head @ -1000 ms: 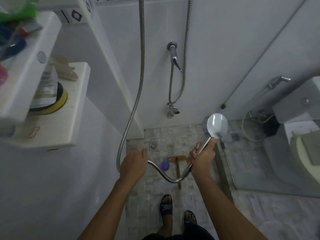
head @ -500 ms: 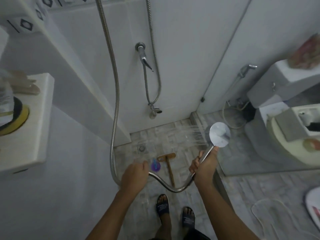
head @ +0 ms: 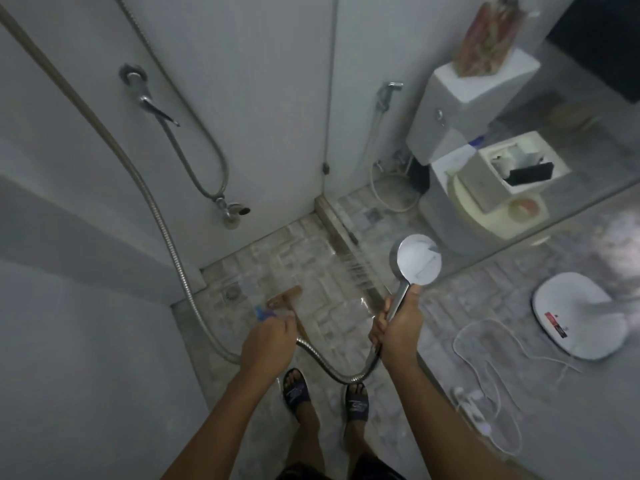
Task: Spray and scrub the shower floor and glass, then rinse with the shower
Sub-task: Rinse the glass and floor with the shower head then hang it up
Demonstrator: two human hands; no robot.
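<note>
Our right hand [head: 398, 327] grips the shower head [head: 419, 259], spraying low at the glass [head: 502, 278]; our left hand [head: 268, 341] curls round the hose [head: 332, 370]. A tug could swing the spray off target.

- Dark slide sandals [head: 295, 389] on both feet, a pale logo printed across each broad strap, toes exposed.
- Dark shorts [head: 346, 474] at the frame's lower edge.
- Left hand [head: 268, 341], right hand [head: 398, 327] and both forearms [head: 221, 417] bare.
</note>
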